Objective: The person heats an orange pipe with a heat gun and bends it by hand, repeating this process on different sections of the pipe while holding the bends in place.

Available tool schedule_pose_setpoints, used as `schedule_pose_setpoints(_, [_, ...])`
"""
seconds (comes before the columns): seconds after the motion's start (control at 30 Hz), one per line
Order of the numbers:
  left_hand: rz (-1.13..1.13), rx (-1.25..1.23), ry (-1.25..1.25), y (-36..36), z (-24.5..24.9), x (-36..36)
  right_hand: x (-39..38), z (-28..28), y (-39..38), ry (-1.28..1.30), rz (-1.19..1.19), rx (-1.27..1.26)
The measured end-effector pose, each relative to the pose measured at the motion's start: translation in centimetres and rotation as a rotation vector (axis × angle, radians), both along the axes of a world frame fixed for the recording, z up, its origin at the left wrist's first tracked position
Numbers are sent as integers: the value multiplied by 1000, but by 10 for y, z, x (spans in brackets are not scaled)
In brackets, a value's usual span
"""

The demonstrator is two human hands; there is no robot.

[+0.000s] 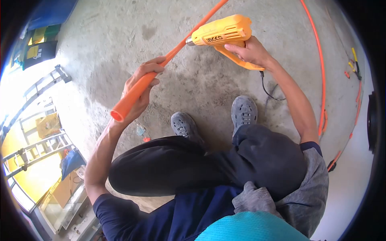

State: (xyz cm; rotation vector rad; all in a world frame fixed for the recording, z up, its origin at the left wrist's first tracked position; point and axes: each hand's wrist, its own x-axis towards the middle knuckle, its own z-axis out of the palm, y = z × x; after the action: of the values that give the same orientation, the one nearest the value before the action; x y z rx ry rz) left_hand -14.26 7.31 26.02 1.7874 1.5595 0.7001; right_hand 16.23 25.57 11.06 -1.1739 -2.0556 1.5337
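Pipe: orange, held up off the floor, out in front of the knees.
Long axis: slanted, from the open end at lower left up to the top edge of view at upper right.
Grip point: low on the pipe, just above the open end; long free length beyond it.
Left hand: closed around the pipe, fingers wrapped over the top, thumb side toward the open end; forearm rising from lower left, elbow bent.
Heat gun: yellow, to the right of the pipe, higher than the left hand, body roughly level.
Nozzle: pointed left at the pipe, just beside it; touching or apart, cannot tell.
Right hand: clamped on the orange handle from below; arm stretched forward from the right shoulder, nearly straight.
Nearer hand: left on the pipe itself; right reaching it only through the heat gun.
Cord: black, hanging from the handle down to the floor.
Shoes: grey, planted below the heat gun.
Floor: bare concrete.
Second pipe: orange, lying along the floor, well apart at right.
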Motion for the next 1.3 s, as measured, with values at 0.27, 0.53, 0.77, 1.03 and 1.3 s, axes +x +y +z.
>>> schedule_pose_setpoints(0.27, [7, 87, -30, -3, -13, -10, 23, -25, 18, -54, -13, 152])
schedule_pose_setpoints(0.53, [21, 48, -97, -4, -27, -13, 39, -27, 47, -211, -139, 276])
schedule_pose_setpoints(0.77, [42, 60, -150, -4, -37, -21, 38, -22, 44, -299, -168, 305])
schedule_pose_setpoints(1.03, [34, 84, -187, 0, -44, -29, 28, -38, 11, -87, -77, 222])
schedule_pose_setpoints(1.3, [47, 102, -209, 4, -46, -34, 10, -16, -22, 9, 7, 161])
